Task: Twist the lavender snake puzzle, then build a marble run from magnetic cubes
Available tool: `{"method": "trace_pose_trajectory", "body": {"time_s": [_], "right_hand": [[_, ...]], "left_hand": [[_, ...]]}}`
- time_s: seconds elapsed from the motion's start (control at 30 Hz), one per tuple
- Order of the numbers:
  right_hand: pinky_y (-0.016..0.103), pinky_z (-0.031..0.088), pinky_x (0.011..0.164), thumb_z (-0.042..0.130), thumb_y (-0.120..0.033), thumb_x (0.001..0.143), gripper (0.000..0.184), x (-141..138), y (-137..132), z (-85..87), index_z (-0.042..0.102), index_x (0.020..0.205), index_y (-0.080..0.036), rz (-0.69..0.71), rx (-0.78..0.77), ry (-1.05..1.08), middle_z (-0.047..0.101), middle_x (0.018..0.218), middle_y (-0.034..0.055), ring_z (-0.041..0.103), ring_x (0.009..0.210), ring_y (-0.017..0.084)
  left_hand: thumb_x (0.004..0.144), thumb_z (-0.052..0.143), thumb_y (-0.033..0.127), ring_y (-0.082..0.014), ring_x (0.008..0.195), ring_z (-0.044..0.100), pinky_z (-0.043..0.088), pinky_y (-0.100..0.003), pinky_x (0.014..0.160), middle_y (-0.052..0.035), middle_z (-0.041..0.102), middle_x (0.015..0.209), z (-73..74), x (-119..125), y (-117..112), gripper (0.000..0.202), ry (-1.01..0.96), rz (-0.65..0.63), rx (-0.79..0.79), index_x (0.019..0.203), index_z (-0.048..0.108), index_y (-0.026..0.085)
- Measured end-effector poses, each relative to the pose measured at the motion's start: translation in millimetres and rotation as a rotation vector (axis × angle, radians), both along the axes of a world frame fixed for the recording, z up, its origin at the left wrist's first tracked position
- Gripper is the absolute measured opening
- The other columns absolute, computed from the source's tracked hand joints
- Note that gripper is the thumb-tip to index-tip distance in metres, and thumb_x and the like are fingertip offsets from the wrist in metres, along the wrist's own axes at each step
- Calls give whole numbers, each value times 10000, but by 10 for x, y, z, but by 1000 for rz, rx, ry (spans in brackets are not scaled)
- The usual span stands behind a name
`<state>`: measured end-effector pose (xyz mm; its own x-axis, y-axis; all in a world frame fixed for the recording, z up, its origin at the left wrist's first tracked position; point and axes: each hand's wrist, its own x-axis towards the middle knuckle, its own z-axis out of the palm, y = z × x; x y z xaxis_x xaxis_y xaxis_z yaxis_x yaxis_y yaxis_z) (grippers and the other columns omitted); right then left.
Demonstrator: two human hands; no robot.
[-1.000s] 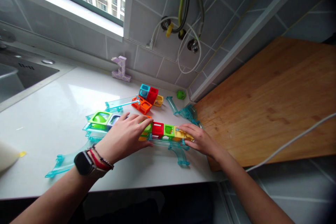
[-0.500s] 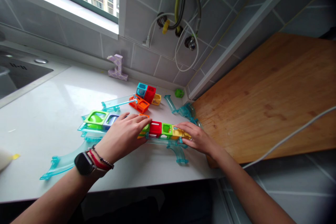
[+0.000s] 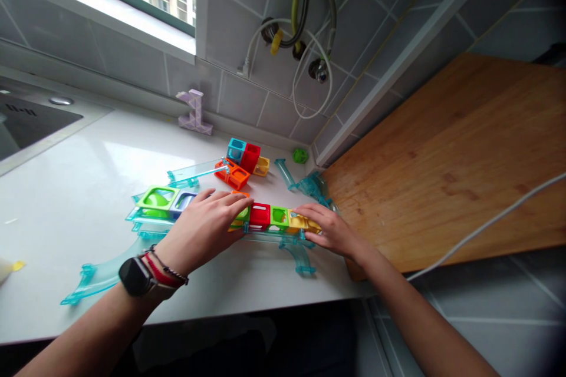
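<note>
Head view, clock positions taken from the red open-sided cube [image 3: 259,217] in the row on the white countertop [image 3: 194,306].

Item: left hand [image 3: 206,221], 9 o'clock, black smartwatch [image 3: 135,276] at the wrist; fingers over the top, thumb at the near side, pinching the light-green cube [image 3: 243,216].

Item: right hand [image 3: 332,231], 3 o'clock; thumb and fingers pinched the yellow cube [image 3: 300,222] at the row's end.

Item: green cube [image 3: 279,219], between red and yellow.

Item: translucent teal track [image 3: 267,237], along the row's 6 o'clock side; curved teal track [image 3: 300,257] at 4 o'clock.

Item: larger lime-green cube [image 3: 155,203], 9 o'clock, beyond the left hand.

Item: orange double cube [image 3: 232,175], 11 o'clock, beside other coloured cubes.

Item: lilac figure 1 [image 3: 194,112], 11 o'clock, farther out.

Item: wooden board [image 3: 451,171], between 2 and 3 o'clock.
</note>
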<state>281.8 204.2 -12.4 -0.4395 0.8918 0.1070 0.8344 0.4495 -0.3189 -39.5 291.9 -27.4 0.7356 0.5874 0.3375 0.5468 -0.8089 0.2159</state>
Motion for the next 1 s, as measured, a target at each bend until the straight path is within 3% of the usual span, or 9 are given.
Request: {"method": "trace_pose_trajectory", "body": {"time_s": [0.8,1.0], "right_hand": [[448,518,1068,663,-136,868,601,-14,-11,-47,522,1437,-267,-23,28,-24,624,1333,104,611,1233,268],[444,525,1061,671,-161,878,585,-70,5,-38,525,1433,-275,-33,41,-41,632,1335,95,619,1225,265]], "left_hand": [[825,628,197,-307,1225,645,441,-468,1028,-97,678,1375,-19,-25,31,533,-26,-38,-5,1357,610,207],[826,621,202,-303,1274,619,407,-477,1092,-88,644,1427,-88,-75,57,579,-46,-62,-14,1402,583,242]]}}
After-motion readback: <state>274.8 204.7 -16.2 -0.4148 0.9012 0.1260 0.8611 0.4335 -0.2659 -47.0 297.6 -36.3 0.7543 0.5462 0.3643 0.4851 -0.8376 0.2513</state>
